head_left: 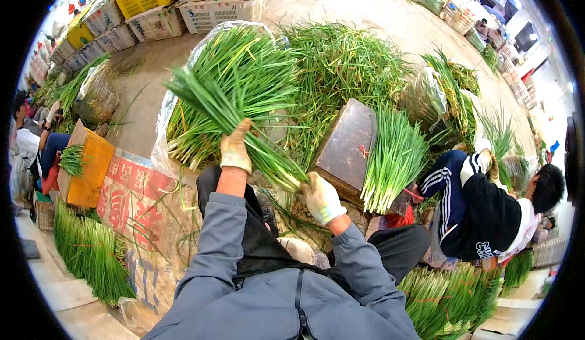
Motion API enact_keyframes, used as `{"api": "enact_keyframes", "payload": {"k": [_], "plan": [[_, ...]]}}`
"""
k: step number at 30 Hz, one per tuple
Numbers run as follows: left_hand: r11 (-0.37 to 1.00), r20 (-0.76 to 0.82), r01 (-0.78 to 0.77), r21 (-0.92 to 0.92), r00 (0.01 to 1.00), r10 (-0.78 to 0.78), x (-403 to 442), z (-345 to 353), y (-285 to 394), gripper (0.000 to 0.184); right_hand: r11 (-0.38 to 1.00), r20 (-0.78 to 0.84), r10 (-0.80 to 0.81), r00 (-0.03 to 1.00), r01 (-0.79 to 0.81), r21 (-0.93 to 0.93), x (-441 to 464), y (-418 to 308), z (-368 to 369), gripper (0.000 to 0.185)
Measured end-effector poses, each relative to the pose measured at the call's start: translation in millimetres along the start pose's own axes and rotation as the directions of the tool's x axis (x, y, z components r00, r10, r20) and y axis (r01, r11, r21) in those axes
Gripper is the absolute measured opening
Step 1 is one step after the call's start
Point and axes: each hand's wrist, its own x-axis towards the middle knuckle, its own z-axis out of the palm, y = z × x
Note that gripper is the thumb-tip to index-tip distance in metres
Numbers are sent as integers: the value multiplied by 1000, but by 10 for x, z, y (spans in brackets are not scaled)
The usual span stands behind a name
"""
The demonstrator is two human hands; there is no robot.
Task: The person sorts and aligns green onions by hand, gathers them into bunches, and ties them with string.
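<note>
My left hand (pixel 236 149), in a pale, soiled glove, is wrapped round the middle of a bunch of chives (pixel 210 105). The leaf ends point up and left, blurred by motion. My right hand (pixel 322 198), gloved too, is closed at the lower, root end of the same bunch. Beyond the bunch, a large heap of chives (pixel 250 65) lies in a clear plastic bag. To the right of my right hand stands a brown, flat-topped block (pixel 347 139), with a neat row of chives (pixel 395 157) leaning along its right side.
Loose leaves (pixel 341 59) are piled ahead. Stacked crates (pixel 222 14) stand at the back left. A person (pixel 487 212) sits close on my right, another person (pixel 30 139) at far left by an orange board (pixel 89 168). Bundled chives (pixel 451 297) lie behind on the right.
</note>
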Motion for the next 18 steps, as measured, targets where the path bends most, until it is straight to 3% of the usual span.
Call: {"api": "enact_keyframes", "payload": {"k": [5, 7, 9, 12, 13, 14, 15, 17, 18], "plan": [[985, -122, -51, -162, 992, 31, 217, -135, 216, 37, 949, 85, 229, 970, -203, -243, -416, 1174, 351, 19], [975, -109, -91, -203, 992, 70, 245, -160, 305, 41, 881, 287, 337, 897, -193, -431, -692, 1938, 690, 24], [963, -95, -119, -240, 991, 99, 194, -119, 340, 45, 871, 361, 362, 859, -174, -460, -713, 1863, 631, 25], [930, 36, -116, -348, 990, 137, 241, -191, 289, 61, 848, 576, 416, 704, -72, -524, -563, 1623, 552, 28], [932, 34, -114, -344, 990, 134, 230, -209, 252, 61, 908, 451, 324, 832, -139, -396, -487, 1533, 615, 29], [932, 54, -116, -344, 988, 143, 199, -208, 210, 64, 968, 346, 244, 906, -208, -138, -360, 1254, 555, 38], [931, 83, -115, -348, 985, 152, 179, -159, 168, 67, 805, 495, 390, 777, -549, 226, -173, 543, 200, 40], [935, 132, -152, -320, 970, 203, 42, -35, 108, 79, 717, 496, 242, 834, -498, 487, 2, 40, 62, 50], [939, 151, -143, -312, 969, 198, 1, -1, 59, 54, 631, 374, 185, 909, -402, 664, 59, -48, 206, 45]]}}
